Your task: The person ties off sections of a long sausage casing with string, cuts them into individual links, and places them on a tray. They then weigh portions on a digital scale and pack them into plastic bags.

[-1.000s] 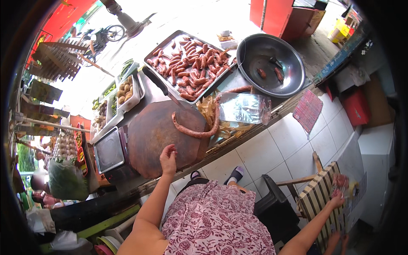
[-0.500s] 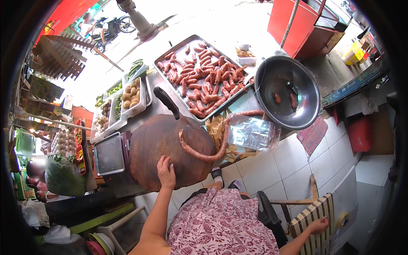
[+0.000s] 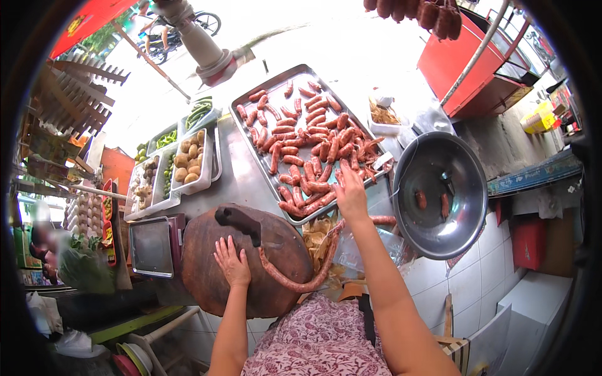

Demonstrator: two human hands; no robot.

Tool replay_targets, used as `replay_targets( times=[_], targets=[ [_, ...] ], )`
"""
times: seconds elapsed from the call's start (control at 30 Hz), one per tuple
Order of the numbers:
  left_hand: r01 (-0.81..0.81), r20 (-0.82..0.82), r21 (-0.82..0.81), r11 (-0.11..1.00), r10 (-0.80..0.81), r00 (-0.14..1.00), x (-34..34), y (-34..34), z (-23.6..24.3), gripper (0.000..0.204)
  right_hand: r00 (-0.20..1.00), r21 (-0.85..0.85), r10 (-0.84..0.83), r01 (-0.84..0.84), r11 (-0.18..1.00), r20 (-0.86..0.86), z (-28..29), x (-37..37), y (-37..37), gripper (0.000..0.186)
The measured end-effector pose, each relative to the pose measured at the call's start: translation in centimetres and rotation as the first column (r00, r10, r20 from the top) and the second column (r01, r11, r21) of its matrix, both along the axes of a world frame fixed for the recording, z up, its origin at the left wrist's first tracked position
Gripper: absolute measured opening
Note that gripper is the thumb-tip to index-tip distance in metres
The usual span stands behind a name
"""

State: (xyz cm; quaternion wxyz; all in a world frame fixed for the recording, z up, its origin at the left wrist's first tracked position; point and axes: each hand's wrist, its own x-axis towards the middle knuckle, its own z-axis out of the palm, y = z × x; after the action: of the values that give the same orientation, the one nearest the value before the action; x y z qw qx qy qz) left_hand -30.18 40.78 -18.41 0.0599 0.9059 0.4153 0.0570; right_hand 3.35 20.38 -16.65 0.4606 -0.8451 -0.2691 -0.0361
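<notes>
My left hand [image 3: 232,263] lies flat, fingers spread, on a round wooden chopping board [image 3: 213,294]. Just beyond it, a knife with a black handle [image 3: 238,222] rests at the board; its blade is mostly hidden. A long uncut sausage [image 3: 295,286] curves over the board's right side and runs off toward a clear plastic bag [image 3: 359,252]. My right hand [image 3: 352,199] reaches over the near right rim of a large metal tray [image 3: 246,141], its fingers extended at the short red sausages [image 3: 316,169]. Whether it touches one is hard to see.
Right of the tray stands a dark metal basin [image 3: 433,241] with a few sausage pieces inside. On the left are white bins of potatoes [image 3: 188,160] and green vegetables, beside a kitchen scale [image 3: 152,247]. Linked sausages [image 3: 433,19] hang at the top right.
My right hand has come up from beside the chair to the tray of sausages. My left hand stays on the board, slightly shifted. The view has turned, and hanging sausages now show.
</notes>
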Motion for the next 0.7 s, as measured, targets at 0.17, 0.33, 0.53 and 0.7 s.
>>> replay_targets(
  times=[0.17,0.33,0.53,0.7],
  targets=[
    [-0.061,-0.019,-0.07,0.996,0.06,0.998,-0.3,0.1,0.3,0.054,0.999,-0.329,0.052,-0.047,0.943,0.007,-4.2,10.0,9.8,0.07],
    [-0.072,0.047,-0.102,0.992,0.077,0.996,0.0,-0.3,0.4,0.058,0.977,-0.365,0.214,-0.208,0.907,-0.024,-4.8,7.3,8.3,0.047],
    [-0.058,0.006,-0.007,0.998,0.058,0.998,0.8,0.0,0.5,0.06,0.933,-0.398,0.358,-0.346,0.85,-0.046,-2.8,4.5,4.8,0.02],
    [-0.033,-0.004,-0.001,0.999,0.033,0.999,1.0,0.1,0.8,0.062,0.993,-0.17,0.113,-0.105,0.98,0.035,-4.5,12.3,11.0,0.021]
  ],
)
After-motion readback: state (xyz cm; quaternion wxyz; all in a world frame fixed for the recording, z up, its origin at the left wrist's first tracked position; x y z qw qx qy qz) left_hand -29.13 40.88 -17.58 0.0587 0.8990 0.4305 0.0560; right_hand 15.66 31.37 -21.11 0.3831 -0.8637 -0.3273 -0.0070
